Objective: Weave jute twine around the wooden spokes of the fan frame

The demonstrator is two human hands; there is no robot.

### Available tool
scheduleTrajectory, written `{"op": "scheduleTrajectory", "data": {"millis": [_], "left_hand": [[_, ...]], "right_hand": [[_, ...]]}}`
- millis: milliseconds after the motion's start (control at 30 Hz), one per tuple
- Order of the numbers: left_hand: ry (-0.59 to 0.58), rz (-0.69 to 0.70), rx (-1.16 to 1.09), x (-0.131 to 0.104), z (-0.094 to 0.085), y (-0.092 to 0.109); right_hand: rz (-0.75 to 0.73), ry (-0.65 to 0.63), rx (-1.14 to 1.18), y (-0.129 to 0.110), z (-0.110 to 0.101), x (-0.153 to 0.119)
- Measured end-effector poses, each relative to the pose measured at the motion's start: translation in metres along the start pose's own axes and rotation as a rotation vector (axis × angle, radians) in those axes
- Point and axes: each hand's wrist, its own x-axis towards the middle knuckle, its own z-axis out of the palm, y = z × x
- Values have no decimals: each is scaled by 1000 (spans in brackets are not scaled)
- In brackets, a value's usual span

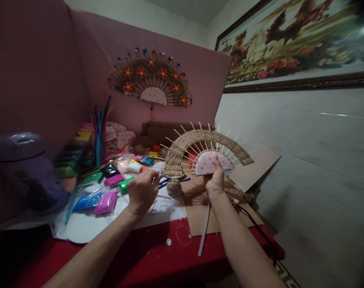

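A half-round fan (186, 145) of thin sticks and woven brown cord is held up above the table. My right hand (215, 180) grips its white, red-dotted half-disc (204, 164), thumb on the front and fingers behind. At the fan's lower left corner, my left hand (144, 190) is closed, fingertips pinched beside the woven end; what they pinch is too small to make out. A ball of brown cord (174, 187) is just right of my left hand, below the fan. Under my right hand a translucent stick (203, 232) points toward the table's front edge.
Bags of coloured clay (106, 202) lie on the left, beside a purple container (30, 176). Pipe cleaners (100, 132) stand behind them. Cardboard (196, 224) covers part of the red table (148, 256). A decorated fan (152, 74) hangs on the pink panel.
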Motion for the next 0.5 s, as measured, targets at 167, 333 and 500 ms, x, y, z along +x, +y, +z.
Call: {"op": "scheduleTrajectory", "data": {"millis": [167,333,500], "left_hand": [[-39,-28,-82,-3,3,2],[-52,-60,-159,-5,5,4],[-98,-195,-372,-7,7,6]], "right_hand": [[-9,-11,-12,1,-1,0],[-17,0,-39,0,-1,1],[-27,21,-40,1,-2,2]]}}
